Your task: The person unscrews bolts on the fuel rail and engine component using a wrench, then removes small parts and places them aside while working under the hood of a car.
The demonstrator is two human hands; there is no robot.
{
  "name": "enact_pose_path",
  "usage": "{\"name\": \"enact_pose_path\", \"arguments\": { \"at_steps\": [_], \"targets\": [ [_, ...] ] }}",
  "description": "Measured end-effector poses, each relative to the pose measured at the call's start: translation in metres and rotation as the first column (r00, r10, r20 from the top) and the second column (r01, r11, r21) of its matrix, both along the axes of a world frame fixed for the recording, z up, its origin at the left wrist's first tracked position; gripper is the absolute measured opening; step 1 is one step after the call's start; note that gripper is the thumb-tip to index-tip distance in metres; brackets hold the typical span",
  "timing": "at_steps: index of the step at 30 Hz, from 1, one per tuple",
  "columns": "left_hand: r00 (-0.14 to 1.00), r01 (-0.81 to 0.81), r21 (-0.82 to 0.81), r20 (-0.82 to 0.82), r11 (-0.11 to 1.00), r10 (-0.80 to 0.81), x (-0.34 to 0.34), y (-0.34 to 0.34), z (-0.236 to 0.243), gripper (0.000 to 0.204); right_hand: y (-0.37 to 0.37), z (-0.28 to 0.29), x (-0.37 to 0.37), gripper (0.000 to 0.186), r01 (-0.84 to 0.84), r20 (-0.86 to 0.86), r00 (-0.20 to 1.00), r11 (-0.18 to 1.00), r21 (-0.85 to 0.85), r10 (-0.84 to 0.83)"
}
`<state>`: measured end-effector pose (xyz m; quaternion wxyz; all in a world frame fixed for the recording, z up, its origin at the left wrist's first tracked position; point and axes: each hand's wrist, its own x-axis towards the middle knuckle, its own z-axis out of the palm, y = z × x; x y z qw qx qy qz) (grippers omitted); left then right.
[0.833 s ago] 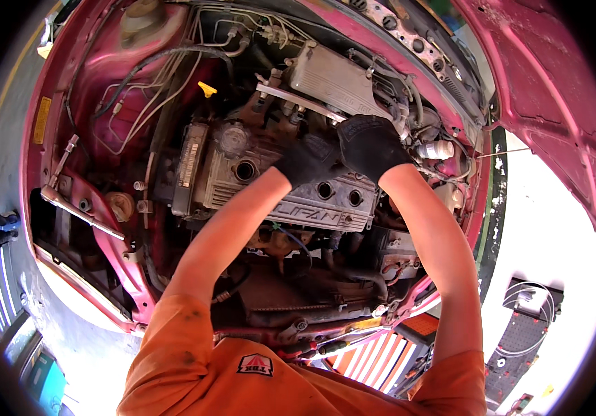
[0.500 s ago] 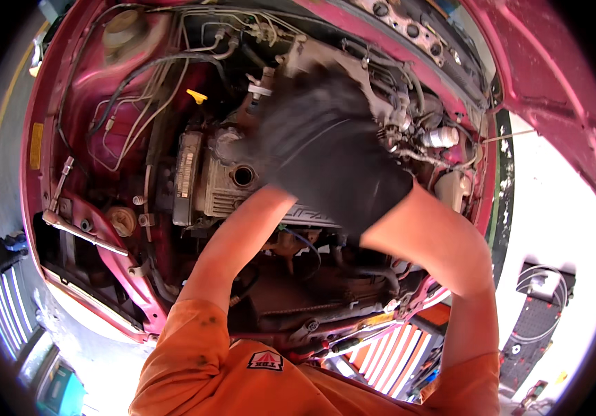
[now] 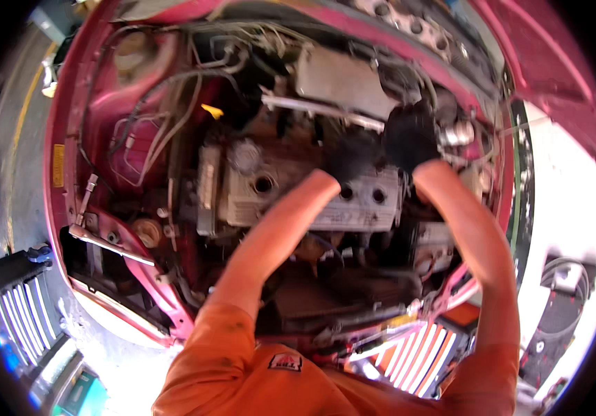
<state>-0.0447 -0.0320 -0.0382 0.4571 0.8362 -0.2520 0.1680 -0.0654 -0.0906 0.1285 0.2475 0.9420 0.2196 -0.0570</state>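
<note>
Both of my hands wear black gloves and reach over the rear right part of a car engine. My left hand (image 3: pixel 355 158) is low over the back edge of the ribbed valve cover (image 3: pixel 284 209), and its fingers are blurred and dark. Close beside it on the right, my right hand (image 3: pixel 410 139) is among hoses and fittings behind the cover, its fingers also lost in shadow. Whether either hand grips anything is hidden. A silvery metal rail (image 3: pixel 305 105) runs just behind the hands, in front of a flat grey intake housing (image 3: pixel 343 80).
A long-handled ratchet (image 3: pixel 110 244) lies along the front left body edge. A yellow dipstick handle (image 3: pixel 212 111) stands left of the engine. A metal gasket (image 3: pixel 417 28) rests at the back. The raised hood (image 3: pixel 554 62) is at right, with a drawer cabinet (image 3: pixel 416 357) below.
My hands have moved right from the engine's middle and drawn slightly apart, uncovering the metal rail, the intake housing and more of the valve cover. The whole view has shifted a little.
</note>
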Motion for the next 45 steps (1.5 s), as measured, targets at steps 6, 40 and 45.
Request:
{"name": "enact_pose_path", "arguments": {
  "at_steps": [6,40,45],
  "targets": [
    [1.0,0.004,-0.005,0.004,1.0,-0.004,0.004,-0.008,-0.002,0.035,-0.006,0.007,0.035,0.059,-0.034,-0.093,0.995,0.997,-0.075,0.027],
    [0.845,-0.125,0.417,-0.431,0.9,0.317,-0.01,0.051,0.025,0.039,0.035,-0.04,0.023,0.036,-0.151,-0.295,0.955,0.868,-0.474,0.005],
    [0.871,-0.138,0.351,-0.401,0.926,0.282,-0.015,0.058,0.015,0.048,0.016,-0.039,0.016,0.033,0.206,-0.232,0.953,0.978,0.016,-0.196]
  ]
}}
